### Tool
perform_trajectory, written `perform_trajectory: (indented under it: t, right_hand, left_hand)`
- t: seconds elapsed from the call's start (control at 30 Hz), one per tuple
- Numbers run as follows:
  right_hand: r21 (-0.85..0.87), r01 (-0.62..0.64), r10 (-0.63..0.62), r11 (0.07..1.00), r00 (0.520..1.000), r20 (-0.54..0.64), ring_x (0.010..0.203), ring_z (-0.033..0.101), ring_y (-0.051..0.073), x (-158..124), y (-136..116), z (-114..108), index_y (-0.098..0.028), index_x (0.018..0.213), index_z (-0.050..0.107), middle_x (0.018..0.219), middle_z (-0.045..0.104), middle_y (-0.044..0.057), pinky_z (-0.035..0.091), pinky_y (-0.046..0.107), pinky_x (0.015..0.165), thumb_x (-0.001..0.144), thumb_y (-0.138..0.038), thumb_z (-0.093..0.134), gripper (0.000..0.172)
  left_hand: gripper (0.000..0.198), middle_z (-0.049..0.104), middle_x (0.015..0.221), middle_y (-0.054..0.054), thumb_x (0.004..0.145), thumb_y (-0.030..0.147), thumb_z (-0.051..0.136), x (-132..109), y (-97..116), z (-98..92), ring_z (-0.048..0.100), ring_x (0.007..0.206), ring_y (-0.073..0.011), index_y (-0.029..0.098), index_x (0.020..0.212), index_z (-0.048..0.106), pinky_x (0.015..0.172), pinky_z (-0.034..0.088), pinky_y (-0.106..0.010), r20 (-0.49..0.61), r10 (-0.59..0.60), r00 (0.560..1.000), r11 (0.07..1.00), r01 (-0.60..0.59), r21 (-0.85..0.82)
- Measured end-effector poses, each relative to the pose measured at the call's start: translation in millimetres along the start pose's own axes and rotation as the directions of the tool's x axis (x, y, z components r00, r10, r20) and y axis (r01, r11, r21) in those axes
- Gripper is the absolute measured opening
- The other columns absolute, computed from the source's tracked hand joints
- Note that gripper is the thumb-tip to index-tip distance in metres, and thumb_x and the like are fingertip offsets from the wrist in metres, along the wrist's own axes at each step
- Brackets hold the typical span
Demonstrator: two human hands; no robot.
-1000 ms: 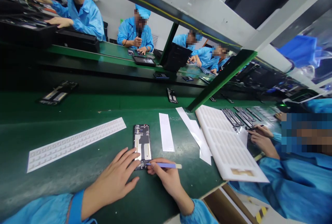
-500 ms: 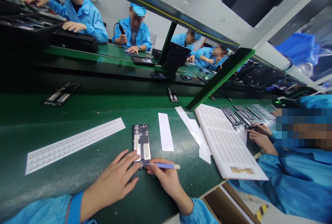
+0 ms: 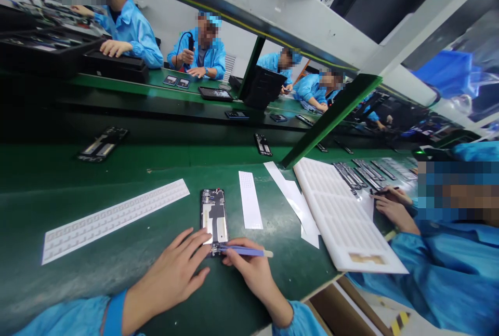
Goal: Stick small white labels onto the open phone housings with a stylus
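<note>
An opened phone [image 3: 215,216] with its inner boards and battery area bare lies on the green bench in front of me. My left hand [image 3: 177,268] rests with fingers spread, its fingertips on the phone's lower left side. In my right hand [image 3: 249,271] is a pair of purple tweezers [image 3: 244,250] with a pale rear end. The tweezers' tips reach the small parts at the phone's lower edge; what they touch there is too small to make out. A long white sheet of stickers [image 3: 117,219] lies left of the phone, and a narrower white sheet [image 3: 250,201] lies right of it.
A white slotted foam tray [image 3: 343,216] and loose paper strips [image 3: 296,203] lie to the right, beside a co-worker's hands [image 3: 393,209]. A green post [image 3: 331,120] rises behind. Other opened phones [image 3: 103,144] lie on the strip beyond. Several co-workers sit across.
The opened phones on the far strip have shifted slightly right. My hands stay nearly in place on the phone. Across the bench, a co-worker's hand has moved off a phone.
</note>
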State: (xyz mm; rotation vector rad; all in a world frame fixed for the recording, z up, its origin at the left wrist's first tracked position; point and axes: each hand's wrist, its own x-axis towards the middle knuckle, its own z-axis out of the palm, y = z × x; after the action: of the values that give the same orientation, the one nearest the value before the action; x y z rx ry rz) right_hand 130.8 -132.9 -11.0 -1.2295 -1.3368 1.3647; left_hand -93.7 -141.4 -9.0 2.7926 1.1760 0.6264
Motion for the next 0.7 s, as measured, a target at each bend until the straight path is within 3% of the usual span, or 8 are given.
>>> perform_trajectory:
  t: [0.13, 0.47, 0.7]
  right_hand:
    - [-0.037, -0.003, 0.004, 0.999, 1.000, 0.026, 0.064, 0.072, 0.022, -1.1, 0.3, -1.3, -0.021, 0.088, 0.076, 0.071, 0.076, 0.006, 0.059, 0.032, 0.063, 0.081, -0.042, 0.075, 0.023]
    - [-0.059, -0.010, 0.014, 0.998, 0.998, 0.065, 0.065, 0.072, 0.021, 1.9, -0.6, -2.3, -0.021, 0.087, 0.078, 0.073, 0.076, 0.005, 0.058, 0.029, 0.063, 0.082, -0.041, 0.074, 0.021]
    - [0.015, -0.044, 0.044, 0.999, 0.998, 0.042, 0.061, 0.072, 0.021, 4.1, -1.1, -1.5, -0.017, 0.085, 0.076, 0.070, 0.075, 0.007, 0.058, 0.029, 0.061, 0.079, -0.048, 0.076, 0.032]
  left_hand:
    - [0.028, 0.057, 0.133, -0.007, 0.093, 0.027, 0.053, -0.7, 0.9, 0.7, 0.048, 0.129, -0.0230, 0.020, 0.119, 0.056, 0.113, 0.035, -0.047, 0.025, -0.017, 1.000, 1.000, 0.017, -0.013]
    - [0.020, 0.059, 0.128, -0.006, 0.091, 0.028, 0.055, 1.5, 3.9, 1.8, 0.051, 0.126, -0.0231, 0.021, 0.109, 0.060, 0.113, 0.034, -0.045, -0.056, -0.053, 0.997, 0.997, 0.049, -0.066]
    - [0.023, 0.058, 0.130, -0.007, 0.092, 0.029, 0.054, 0.4, 2.2, 1.2, 0.051, 0.126, -0.0233, 0.020, 0.112, 0.059, 0.113, 0.034, -0.045, -0.026, -0.040, 0.999, 0.998, 0.039, -0.042]
